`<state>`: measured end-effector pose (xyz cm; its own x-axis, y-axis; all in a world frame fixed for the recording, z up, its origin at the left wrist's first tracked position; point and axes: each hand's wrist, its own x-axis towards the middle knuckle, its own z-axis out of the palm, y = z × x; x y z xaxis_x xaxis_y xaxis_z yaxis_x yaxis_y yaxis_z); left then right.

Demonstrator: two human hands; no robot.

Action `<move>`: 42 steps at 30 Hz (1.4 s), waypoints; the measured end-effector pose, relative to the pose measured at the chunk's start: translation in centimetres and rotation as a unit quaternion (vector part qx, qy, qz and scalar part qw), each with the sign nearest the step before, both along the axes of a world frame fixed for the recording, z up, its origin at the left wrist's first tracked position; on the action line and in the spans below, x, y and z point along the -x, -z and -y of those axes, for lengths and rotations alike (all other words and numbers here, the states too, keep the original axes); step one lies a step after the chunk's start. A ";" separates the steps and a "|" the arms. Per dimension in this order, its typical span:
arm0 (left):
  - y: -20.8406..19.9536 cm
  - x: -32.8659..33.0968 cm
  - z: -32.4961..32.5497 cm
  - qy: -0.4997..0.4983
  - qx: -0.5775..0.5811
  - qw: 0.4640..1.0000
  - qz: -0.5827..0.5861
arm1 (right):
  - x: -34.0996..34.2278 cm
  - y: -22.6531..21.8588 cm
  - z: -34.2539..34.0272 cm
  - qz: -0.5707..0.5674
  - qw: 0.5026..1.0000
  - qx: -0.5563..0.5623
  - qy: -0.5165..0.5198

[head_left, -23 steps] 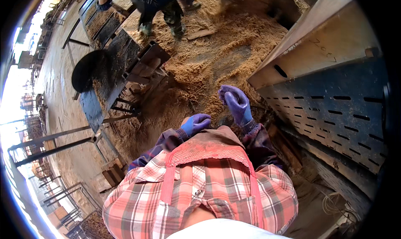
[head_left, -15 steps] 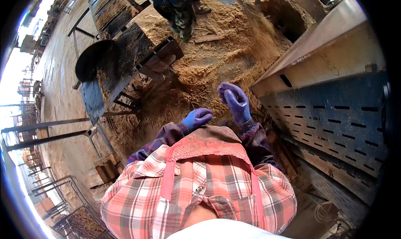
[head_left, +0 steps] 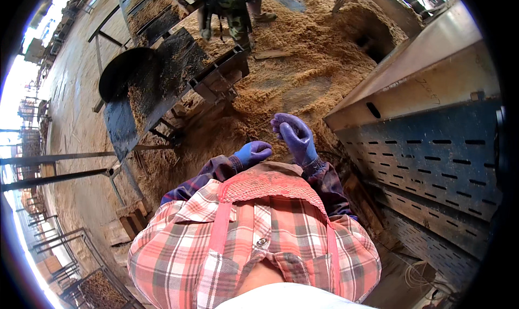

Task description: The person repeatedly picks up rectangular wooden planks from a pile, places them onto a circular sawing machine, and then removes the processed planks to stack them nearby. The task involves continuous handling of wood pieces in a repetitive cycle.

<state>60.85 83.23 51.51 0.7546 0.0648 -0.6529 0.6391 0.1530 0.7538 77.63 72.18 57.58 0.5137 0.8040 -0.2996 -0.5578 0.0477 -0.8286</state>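
Both of my hands wear purple-blue rubber gloves and are held in front of my waist, above the sawdust-covered ground. My left hand (head_left: pixel 253 154) is curled closed beside the upper edge of the apron (head_left: pixel 270 185), with no object showing in it. Farther forward and to the right, my right hand (head_left: pixel 296 138) is raised with its fingers bent in and the thumb against them; nothing shows in it either. The hands are apart from each other. The reddish apron hangs over a plaid shirt, and dark plaid sleeves cover my forearms.
A blue slotted metal machine housing (head_left: pixel 421 147) stands close on my right. Ahead to the left is a dark metal chute table (head_left: pixel 162 65) strewn with sawdust. A co-worker in camouflage trousers (head_left: pixel 237 22) stands beyond it. Sawdust (head_left: pixel 308 65) is heaped ahead; metal rails (head_left: pixel 59 160) run at left.
My right hand has shifted left and slightly down, nearer my left hand, which stays almost in place. The co-worker's legs have shifted, and the view has turned slightly.
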 end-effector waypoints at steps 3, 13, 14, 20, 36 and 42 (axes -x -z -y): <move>0.3 -1.1 0.0 0.036 -0.007 0.999 0.007 | -0.1 1.1 1.2 0.003 1.000 0.000 0.030; 0.8 -3.5 0.4 0.092 -0.032 0.995 0.023 | -1.8 0.4 3.8 -0.036 0.994 0.008 0.103; 0.6 -3.8 0.5 0.095 -0.031 0.995 0.023 | -2.0 0.5 3.9 -0.038 0.993 0.008 0.108; 1.0 -3.7 0.3 0.079 -0.034 0.996 0.034 | -2.8 0.8 3.6 -0.031 0.994 0.020 0.102; -13.9 -14.4 -15.1 0.082 -0.614 0.728 0.293 | -8.1 3.9 -1.1 -0.004 0.984 0.102 0.146; -10.7 -19.1 -17.4 0.208 -0.503 0.830 0.123 | -24.3 8.9 -2.6 0.155 0.974 0.071 0.151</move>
